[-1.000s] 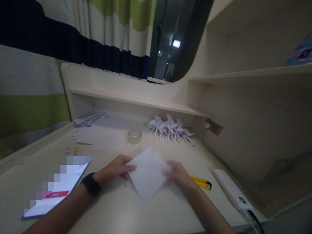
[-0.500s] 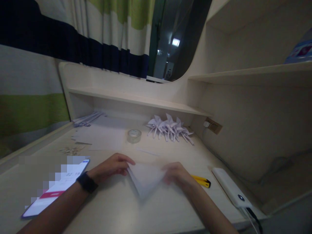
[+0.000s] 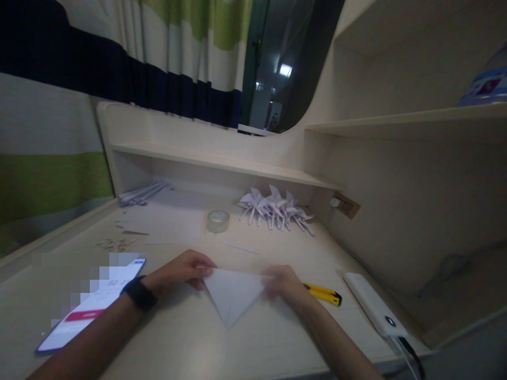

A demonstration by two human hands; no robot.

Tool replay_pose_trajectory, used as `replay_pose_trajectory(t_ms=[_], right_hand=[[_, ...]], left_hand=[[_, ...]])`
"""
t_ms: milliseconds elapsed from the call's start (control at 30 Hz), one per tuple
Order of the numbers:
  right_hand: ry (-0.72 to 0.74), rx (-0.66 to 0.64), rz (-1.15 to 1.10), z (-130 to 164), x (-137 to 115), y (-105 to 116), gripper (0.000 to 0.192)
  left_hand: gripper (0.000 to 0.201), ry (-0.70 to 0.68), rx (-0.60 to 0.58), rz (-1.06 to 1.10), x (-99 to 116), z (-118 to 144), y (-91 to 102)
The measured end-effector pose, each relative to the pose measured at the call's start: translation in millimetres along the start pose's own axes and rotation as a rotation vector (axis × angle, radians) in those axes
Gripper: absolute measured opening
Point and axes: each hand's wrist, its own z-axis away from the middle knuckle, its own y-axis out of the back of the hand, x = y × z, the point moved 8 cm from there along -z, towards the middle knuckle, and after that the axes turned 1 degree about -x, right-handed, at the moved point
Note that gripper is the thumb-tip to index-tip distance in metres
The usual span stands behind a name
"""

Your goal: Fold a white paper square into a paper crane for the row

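Observation:
Between my hands is a white sheet of paper, folded into a triangle with its point toward me and its long edge away from me. My left hand, with a dark watch on the wrist, pinches the left corner between thumb and fingers. At the right corner is my right hand, fingers bent around the paper's edge and somewhat blurred. A yellow utility knife lies just right of my right wrist. Beyond the folded paper a thin white paper strip rests on the desk.
Several paper pinwheels lie at the back right, with a tape roll left of them. Paper sheets and rolled paper sticks are back left. A phone lies left, a white power bank with cables right.
The folded paper has come down flatter and looks sharper, its point slightly lower. My left hand has shifted a little left with its corner; my right hand stays at the right corner.

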Motion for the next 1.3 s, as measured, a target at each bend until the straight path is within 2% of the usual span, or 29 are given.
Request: replay_pose_trajectory(t_ms=[67,133,233,267,300,400,467,567,633,700,867,933,1033,1167,1300], right_hand=[[-0.021,-0.004,-0.006,1.6,-0.1,-2.5,0.038],[-0.048,0.017,-0.028,1.8,2.2,-3.3,0.039],[-0.113,0.033,-0.069,0.2,10.9,-6.2,0.040],[-0.137,0.028,-0.079,-0.3,14.0,-8.1,0.040],[-0.160,0.021,-0.084,-0.6,16.6,-10.1,0.041],[-0.200,-0.003,-0.083,0.6,19.4,-16.4,0.044],[-0.200,-0.020,-0.081,2.5,17.9,-20.0,0.046],[-0.190,-0.045,-0.070,7.0,15.7,-21.7,0.050],[-0.199,-0.046,-0.018,12.0,15.6,-16.0,0.051],[-0.179,0.006,0.126,18.7,11.5,0.7,0.047],[0.101,0.318,0.853,45.4,-30.1,67.0,0.027],[0.205,0.282,1.044,54.0,-38.0,76.1,0.025],[0.206,0.174,1.160,60.4,-32.0,81.8,0.027],[0.172,0.127,1.186,62.5,-24.3,82.4,0.021],[0.171,0.092,1.174,62.7,-24.0,78.8,0.013]], left_hand=[[0.041,0.002,-0.049,0.003,1.8,2.8,-1.1],[0.041,-0.027,0.003,-0.109,6.0,2.5,3.5],[0.039,-0.150,0.351,-0.489,25.5,3.0,15.8],[0.038,-0.210,0.455,-0.618,34.9,4.8,12.1],[0.039,-0.276,0.493,-0.726,43.2,5.3,1.3],[0.041,-0.433,0.314,-0.893,52.0,0.4,-52.2],[0.053,-0.474,0.187,-0.954,47.5,-1.0,-81.5],[0.067,-0.456,0.070,-0.982,31.0,-1.9,-101.7],[0.064,-0.439,0.039,-0.976,20.6,-1.0,-103.4],[0.059,-0.434,0.022,-0.979,13.6,0.8,-102.7],[0.052,-0.459,0.008,-0.981,10.6,6.7,-103.3],[0.055,-0.463,0.010,-0.982,12.4,8.4,-103.8],[0.057,-0.475,-0.001,-0.996,15.8,11.6,-106.0],[0.049,-0.474,-0.034,-1.007,16.4,15.4,-109.5],[0.049,-0.482,-0.042,-0.992,15.1,17.7,-110.4]])
